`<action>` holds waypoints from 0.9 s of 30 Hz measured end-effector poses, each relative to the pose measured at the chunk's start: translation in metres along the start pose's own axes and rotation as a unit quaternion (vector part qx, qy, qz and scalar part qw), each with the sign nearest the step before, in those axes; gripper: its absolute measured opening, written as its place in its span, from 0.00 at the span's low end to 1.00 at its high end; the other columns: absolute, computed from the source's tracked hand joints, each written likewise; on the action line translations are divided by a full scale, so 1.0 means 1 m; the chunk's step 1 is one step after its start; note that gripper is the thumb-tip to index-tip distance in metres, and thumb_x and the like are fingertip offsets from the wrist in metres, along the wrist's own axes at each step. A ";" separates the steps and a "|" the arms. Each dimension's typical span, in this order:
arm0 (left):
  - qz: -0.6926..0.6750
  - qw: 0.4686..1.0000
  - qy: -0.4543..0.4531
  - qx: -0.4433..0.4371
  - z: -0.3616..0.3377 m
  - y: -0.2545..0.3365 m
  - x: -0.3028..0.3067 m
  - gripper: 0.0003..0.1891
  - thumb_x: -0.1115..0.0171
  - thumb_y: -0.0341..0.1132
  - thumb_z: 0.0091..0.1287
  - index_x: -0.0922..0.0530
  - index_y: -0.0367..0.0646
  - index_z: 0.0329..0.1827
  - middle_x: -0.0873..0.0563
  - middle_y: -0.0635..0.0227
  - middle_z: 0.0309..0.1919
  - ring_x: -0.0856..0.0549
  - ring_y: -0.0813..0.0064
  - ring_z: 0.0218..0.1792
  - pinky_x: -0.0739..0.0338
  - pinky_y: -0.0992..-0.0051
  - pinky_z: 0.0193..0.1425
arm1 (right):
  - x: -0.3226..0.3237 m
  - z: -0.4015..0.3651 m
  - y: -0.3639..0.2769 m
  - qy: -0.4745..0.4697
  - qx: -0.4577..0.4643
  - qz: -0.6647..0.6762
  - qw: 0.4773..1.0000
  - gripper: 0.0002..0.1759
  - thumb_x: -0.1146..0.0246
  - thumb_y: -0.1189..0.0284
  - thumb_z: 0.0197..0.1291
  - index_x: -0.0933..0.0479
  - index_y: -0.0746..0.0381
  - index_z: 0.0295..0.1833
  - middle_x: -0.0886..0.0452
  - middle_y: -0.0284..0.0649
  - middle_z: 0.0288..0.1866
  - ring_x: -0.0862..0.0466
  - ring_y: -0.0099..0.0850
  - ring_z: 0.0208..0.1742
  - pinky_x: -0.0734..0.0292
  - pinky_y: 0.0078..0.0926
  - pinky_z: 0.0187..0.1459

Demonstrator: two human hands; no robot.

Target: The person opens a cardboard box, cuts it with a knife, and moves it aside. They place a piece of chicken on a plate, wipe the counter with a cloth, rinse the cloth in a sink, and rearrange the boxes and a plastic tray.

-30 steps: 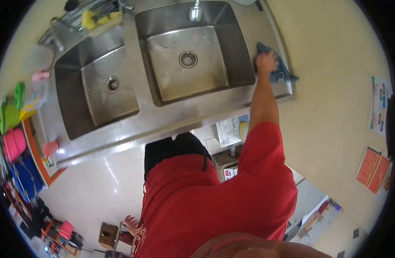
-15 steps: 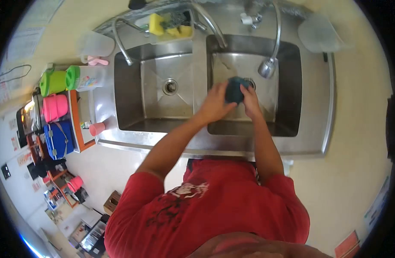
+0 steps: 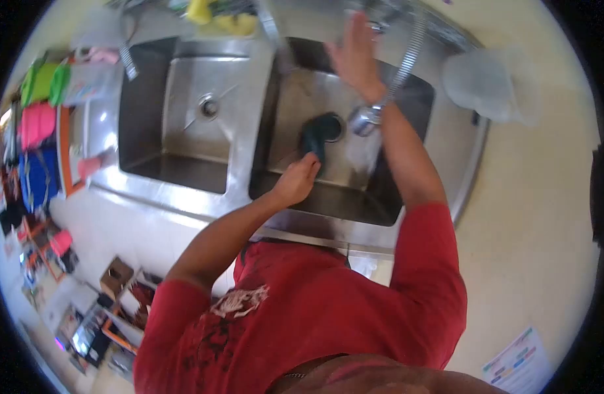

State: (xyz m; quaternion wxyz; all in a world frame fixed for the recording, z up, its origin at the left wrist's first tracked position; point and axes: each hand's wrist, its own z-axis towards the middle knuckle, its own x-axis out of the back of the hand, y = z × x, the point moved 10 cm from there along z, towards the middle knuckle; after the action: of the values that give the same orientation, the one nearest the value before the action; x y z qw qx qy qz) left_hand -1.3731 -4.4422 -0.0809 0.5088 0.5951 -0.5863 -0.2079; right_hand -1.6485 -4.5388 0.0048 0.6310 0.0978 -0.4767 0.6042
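Note:
My left hand (image 3: pixel 297 180) is closed on the near end of a dark green cloth (image 3: pixel 313 136), which hangs in the right basin (image 3: pixel 282 164) beside the drain. My right hand (image 3: pixel 356 56) is raised at the back of the right basin, fingers stretched out, near the tap fitting (image 3: pixel 377 27); whether it touches the fitting is hidden. The metal spray head (image 3: pixel 363 121) on its ribbed hose hangs close to my right forearm.
The left basin (image 3: pixel 197 131) lies beside a curved tap (image 3: pixel 275 33). Yellow sponges (image 3: pixel 235 25) are behind it. A translucent container (image 3: pixel 479 85) stands at the right, a pink cup (image 3: pixel 89 167) at the left edge, near green-lidded containers (image 3: pixel 60 84).
My right hand has let go of the cloth and moved up to the back of the sink. The cloth now hangs lengthened from my left hand. The whole view has shifted and tilted.

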 end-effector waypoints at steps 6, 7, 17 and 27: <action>0.114 0.990 -0.022 -0.075 0.006 0.010 -0.017 0.23 0.33 0.35 0.68 0.26 0.33 0.62 0.14 0.39 0.39 0.13 0.38 0.43 0.21 0.48 0.49 | -0.075 0.030 0.020 -0.137 -0.078 -0.280 0.947 0.46 0.37 0.58 0.73 0.51 0.70 0.84 0.44 0.56 0.85 0.41 0.55 0.83 0.46 0.64 0.80; 0.145 0.982 -0.015 -0.120 0.008 0.004 -0.028 0.23 0.33 0.34 0.68 0.26 0.33 0.62 0.13 0.39 0.39 0.13 0.38 0.43 0.20 0.49 0.49 | -0.063 0.010 0.006 -0.130 -0.055 -0.240 0.960 0.42 0.37 0.58 0.72 0.45 0.69 0.81 0.42 0.56 0.84 0.41 0.56 0.83 0.46 0.64 0.79; 0.040 0.999 0.011 0.005 0.073 -0.019 0.007 0.28 0.28 0.48 0.64 0.18 0.30 0.54 0.13 0.35 0.44 0.12 0.40 0.48 0.17 0.55 0.54 | -0.032 -0.321 -0.028 -0.126 -0.421 0.448 0.778 0.29 0.35 0.64 0.71 0.30 0.66 0.71 0.24 0.51 0.66 0.22 0.42 0.65 0.28 0.40 0.67; 0.153 0.988 0.003 0.036 0.041 -0.009 0.048 0.20 0.24 0.37 0.61 0.15 0.35 0.52 0.10 0.48 0.44 0.10 0.51 0.42 0.18 0.59 0.49 | -0.027 -0.280 -0.048 -0.076 -0.234 0.148 0.958 0.24 0.37 0.82 0.58 0.26 0.66 0.62 0.20 0.53 0.48 0.17 0.52 0.52 0.21 0.43 0.56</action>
State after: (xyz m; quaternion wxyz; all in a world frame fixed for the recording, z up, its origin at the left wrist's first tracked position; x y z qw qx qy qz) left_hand -1.3922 -4.5028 -0.0876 0.5144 0.5173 -0.6759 -0.1047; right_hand -1.4672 -4.3729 -0.1404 0.5020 -0.0787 -0.6604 0.5529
